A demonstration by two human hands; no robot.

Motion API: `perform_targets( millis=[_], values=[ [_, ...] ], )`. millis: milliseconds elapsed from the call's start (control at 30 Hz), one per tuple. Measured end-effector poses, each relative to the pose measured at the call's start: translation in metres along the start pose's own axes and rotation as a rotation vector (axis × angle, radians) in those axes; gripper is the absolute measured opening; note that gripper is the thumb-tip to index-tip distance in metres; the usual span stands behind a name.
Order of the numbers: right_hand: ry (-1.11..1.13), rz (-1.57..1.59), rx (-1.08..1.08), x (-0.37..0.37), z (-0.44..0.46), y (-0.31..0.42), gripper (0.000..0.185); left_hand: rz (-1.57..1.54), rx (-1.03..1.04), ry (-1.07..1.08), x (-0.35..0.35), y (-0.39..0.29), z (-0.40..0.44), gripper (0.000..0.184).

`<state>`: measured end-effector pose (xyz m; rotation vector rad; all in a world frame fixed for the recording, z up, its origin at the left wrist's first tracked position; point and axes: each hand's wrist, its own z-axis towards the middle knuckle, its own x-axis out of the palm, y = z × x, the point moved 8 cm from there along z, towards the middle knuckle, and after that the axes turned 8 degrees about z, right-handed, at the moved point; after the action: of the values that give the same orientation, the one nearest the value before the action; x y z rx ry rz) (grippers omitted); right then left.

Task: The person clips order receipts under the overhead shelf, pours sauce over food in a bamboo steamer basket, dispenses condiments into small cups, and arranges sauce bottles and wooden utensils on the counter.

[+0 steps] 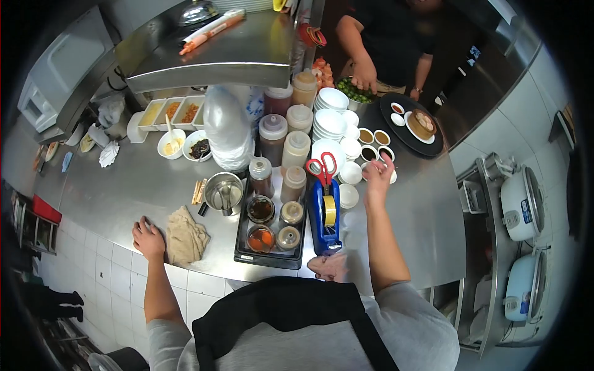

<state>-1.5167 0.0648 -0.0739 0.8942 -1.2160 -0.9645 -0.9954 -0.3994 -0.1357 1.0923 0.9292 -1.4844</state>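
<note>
My left hand [148,238] rests on the front edge of the steel counter, its fingers laid out and holding nothing. Just right of it lies a crumpled beige cloth [187,236]. My right hand [376,180] is over the counter beside the small sauce dishes, fingers apart and partly curled, with nothing visible in them. A dark sauce dish [369,153] is just beyond its fingertips, and a white dish [393,177] is partly hidden behind the hand. Left of that forearm stands a blue tape dispenser [318,230] with red-handled scissors [322,168] standing at its far end.
A black tray [270,260] holds squeeze bottles and jars. Near it are a metal pot [224,193] and stacked white bowls [330,123]. A black plate [427,147] with food sits far right. Across the counter, another person's hand [365,77] reaches into a container of green pieces [354,93].
</note>
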Motion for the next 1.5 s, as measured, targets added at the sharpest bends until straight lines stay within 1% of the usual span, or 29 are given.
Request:
perform_targets(
  millis=[67,133,200,233,267,333,367,400,467,500,533,633,667,700,733,800,900,1000,1067,1133,1200,1267,1333,1367,1400,1433,1467,1500],
  values=[
    [0.298,0.043,-0.099,0.061,0.005,0.02,0.053,-0.016,0.0,-0.007,0.001,0.001,0.0,0.045],
    [0.506,-0.03,-0.122,0.116,0.007,0.038,0.052,-0.013,-0.01,-0.001,0.0,0.0,-0.001,0.045],
    [0.543,-0.043,-0.158,0.155,0.026,0.034,0.051,-0.02,-0.015,0.001,0.0,0.001,0.0,0.045],
    [0.501,-0.064,-0.177,0.17,0.036,0.037,0.048,-0.026,-0.014,-0.003,0.0,0.001,0.0,0.045],
    [0.477,-0.23,-0.165,0.18,0.044,0.036,0.05,-0.025,-0.009,-0.011,0.001,0.002,-0.001,0.044],
    [0.466,-0.237,-0.188,0.205,0.066,0.034,0.055,-0.03,-0.006,-0.03,-0.001,0.001,-0.001,0.044],
    [0.449,-0.277,-0.279,0.216,0.072,0.04,0.058,-0.047,-0.005,-0.027,-0.005,0.0,-0.003,0.044],
    [0.411,-0.368,-0.257,0.224,0.077,0.048,0.067,-0.049,0.005,-0.014,-0.008,-0.003,-0.005,0.045],
    [0.613,-0.199,-0.085,0.251,0.109,0.011,0.08,-0.058,-0.014,-0.015,-0.016,-0.003,-0.006,0.045],
    [0.699,-0.17,0.007,0.265,0.117,-0.002,0.076,-0.08,-0.022,-0.032,-0.013,0.0,-0.005,0.046],
    [0.755,-0.206,0.109,0.27,0.116,-0.015,0.072,-0.104,-0.029,-0.046,-0.01,0.001,-0.005,0.046],
    [0.828,-0.315,0.325,0.266,0.104,-0.039,0.06,-0.158,-0.032,-0.056,-0.02,0.001,-0.008,0.047],
    [0.824,-0.294,0.34,0.261,0.099,-0.039,0.057,-0.165,-0.047,-0.059,-0.022,0.001,-0.008,0.047],
    [0.81,-0.22,0.319,0.26,0.089,-0.026,0.058,-0.169,-0.055,-0.056,-0.022,0.002,-0.008,0.047],
    [0.803,-0.233,0.286,0.261,0.096,-0.035,0.06,-0.171,-0.057,-0.046,-0.022,0.002,-0.009,0.047],
    [0.713,-0.324,0.095,0.254,0.105,-0.038,0.059,-0.185,-0.069,-0.018,-0.023,0.003,-0.01,0.047],
    [0.491,0.059,-0.042,0.238,0.126,-0.043,0.06,-0.181,-0.076,0.0,-0.024,0.002,-0.009,0.046],
    [0.338,0.164,-0.379,0.215,0.129,0.028,0.061,-0.175,-0.073,-0.023,-0.023,0.002,-0.009,0.046],
    [0.235,0.162,-0.549,0.194,0.129,0.089,0.058,-0.172,-0.064,-0.021,-0.022,0.002,-0.009,0.046],
    [0.138,0.333,-0.707,0.157,0.123,0.154,0.059,-0.167,-0.065,-0.016,-0.022,0.002,-0.009,0.046],
    [0.265,0.452,-0.571,0.128,0.123,0.202,0.057,-0.161,-0.068,-0.008,-0.023,0.002,-0.009,0.047],
    [0.231,0.334,-0.526,0.083,0.135,0.231,0.054,-0.153,-0.067,-0.01,-0.022,0.002,-0.007,0.047],
    [0.29,-0.038,-0.278,0.051,0.141,0.237,0.053,-0.135,-0.062,0.006,-0.02,0.002,-0.008,0.047],
    [0.394,-0.245,-0.242,0.042,0.132,0.236,0.054,-0.123,-0.058,0.022,-0.021,0.001,-0.007,0.047],
    [0.415,-0.387,-0.303,0.028,0.127,0.23,0.056,-0.109,-0.041,0.042,-0.018,-0.002,-0.006,0.046],
    [0.4,-0.701,-0.337,-0.002,0.143,0.21,0.063,-0.074,-0.027,0.01,-0.011,0.0,-0.005,0.045],
    [0.423,-0.989,-0.3,-0.02,0.14,0.196,0.073,-0.044,-0.01,-0.024,-0.003,0.001,-0.003,0.044],
    [0.448,-1.218,-0.323,-0.024,0.122,0.188,0.083,-0.023,-0.001,-0.034,0.004,0.002,-0.002,0.044]
  ],
)
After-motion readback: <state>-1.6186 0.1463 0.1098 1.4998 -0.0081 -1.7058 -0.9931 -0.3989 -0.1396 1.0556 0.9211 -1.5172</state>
